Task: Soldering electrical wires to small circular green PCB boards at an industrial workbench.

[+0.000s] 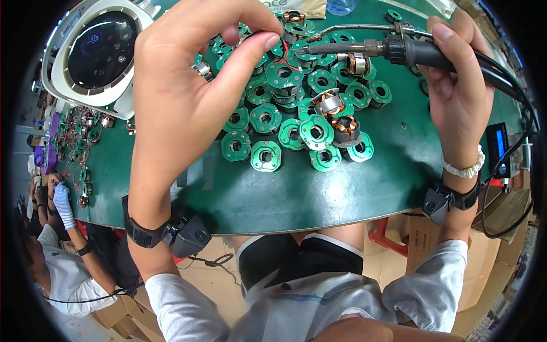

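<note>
Between the thumb and forefinger of my left hand (pixel 191 80), a thin pair of red and black wires (pixel 284 50) is pinched. They run down to a round green circuit board (pixel 284 74) on top of a small stack. My right hand (pixel 460 94) is wrapped round the black handle of a soldering iron (pixel 419 52). A thin metal solder-feed tube (pixel 353 27) is fixed above the iron. The iron's tip points left, close beside the wires; I cannot tell whether it touches. Around and below lie several more green boards on small motor cores, some with copper windings (pixel 345 130).
A white-framed device with a dark round window (pixel 102 50) stands at the left. Wired motor parts (pixel 80 139) lie beyond it on the green table (pixel 256 199). A small box with a blue display (pixel 501 145) sits at the right, near the iron's cable. Another person's gloved hand (pixel 64 206) is far left.
</note>
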Demonstrator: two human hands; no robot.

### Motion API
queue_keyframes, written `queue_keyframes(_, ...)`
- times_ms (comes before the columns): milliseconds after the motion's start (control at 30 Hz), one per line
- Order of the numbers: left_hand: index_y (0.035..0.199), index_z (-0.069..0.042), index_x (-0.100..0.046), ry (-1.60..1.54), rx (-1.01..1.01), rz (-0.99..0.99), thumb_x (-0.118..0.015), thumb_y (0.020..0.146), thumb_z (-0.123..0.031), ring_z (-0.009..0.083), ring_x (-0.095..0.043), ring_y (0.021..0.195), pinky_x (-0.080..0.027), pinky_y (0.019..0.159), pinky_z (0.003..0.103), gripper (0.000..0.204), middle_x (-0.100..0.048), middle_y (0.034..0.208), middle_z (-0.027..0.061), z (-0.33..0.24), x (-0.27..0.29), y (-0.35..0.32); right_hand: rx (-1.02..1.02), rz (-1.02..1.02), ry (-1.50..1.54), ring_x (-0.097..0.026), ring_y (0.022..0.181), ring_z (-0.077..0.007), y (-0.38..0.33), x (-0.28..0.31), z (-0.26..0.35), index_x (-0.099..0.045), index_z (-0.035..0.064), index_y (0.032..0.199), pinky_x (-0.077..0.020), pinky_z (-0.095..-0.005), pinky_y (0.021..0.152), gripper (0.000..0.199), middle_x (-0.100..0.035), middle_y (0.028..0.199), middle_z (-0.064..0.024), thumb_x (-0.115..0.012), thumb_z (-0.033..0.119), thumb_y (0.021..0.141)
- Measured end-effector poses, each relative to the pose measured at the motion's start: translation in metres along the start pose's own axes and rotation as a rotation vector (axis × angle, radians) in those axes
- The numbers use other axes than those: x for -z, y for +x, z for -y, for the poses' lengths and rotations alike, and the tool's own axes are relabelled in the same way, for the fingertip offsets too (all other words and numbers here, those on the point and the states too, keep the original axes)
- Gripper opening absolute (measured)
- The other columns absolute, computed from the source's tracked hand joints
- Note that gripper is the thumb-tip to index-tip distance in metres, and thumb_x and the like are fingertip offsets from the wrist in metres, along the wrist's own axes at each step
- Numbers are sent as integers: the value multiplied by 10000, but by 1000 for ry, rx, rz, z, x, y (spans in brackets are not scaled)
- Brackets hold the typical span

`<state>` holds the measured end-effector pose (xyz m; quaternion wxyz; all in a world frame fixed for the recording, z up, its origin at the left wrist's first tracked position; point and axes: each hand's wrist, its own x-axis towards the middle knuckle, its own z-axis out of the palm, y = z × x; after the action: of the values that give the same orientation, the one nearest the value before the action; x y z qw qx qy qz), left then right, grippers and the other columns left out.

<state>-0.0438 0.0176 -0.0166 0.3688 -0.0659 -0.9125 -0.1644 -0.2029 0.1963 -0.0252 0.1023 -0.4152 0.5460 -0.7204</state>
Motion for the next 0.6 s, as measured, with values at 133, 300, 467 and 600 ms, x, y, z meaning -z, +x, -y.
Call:
queue_keyframes(133,790,-14,-583,39,1,13,-612,730,14,82,-451,672,-306,585,204,71,-567,775,8,0,0,-2,-8,26,16,-221,435,-19,0,-1,2,-333,98,666,-209,-161,421,241,-376,624,18,-511,51,822)
queue_keyframes(300,777,-13,-571,35,13,12,-606,726,19,81,-447,666,-306,582,205,70,-563,760,8,-1,1,-2,-16,5,-24,-227,441,-13,-2,2,2,-334,99,665,-205,-158,418,243,-380,627,17,-521,62,814)
queue_keyframes(467,765,-12,-562,43,9,2,-598,721,26,86,-447,660,-308,577,209,68,-562,750,12,-2,0,-1,2,-15,-79,-246,453,-14,-3,0,0,-338,101,664,-204,-157,419,241,-379,629,21,-530,71,807)
queue_keyframes(600,765,-12,-563,44,1,14,-601,717,25,91,-449,657,-309,574,212,71,-563,748,15,-2,1,-1,19,-4,-93,-260,459,-18,-3,0,-2,-343,100,667,-205,-156,418,237,-379,629,22,-533,72,805)
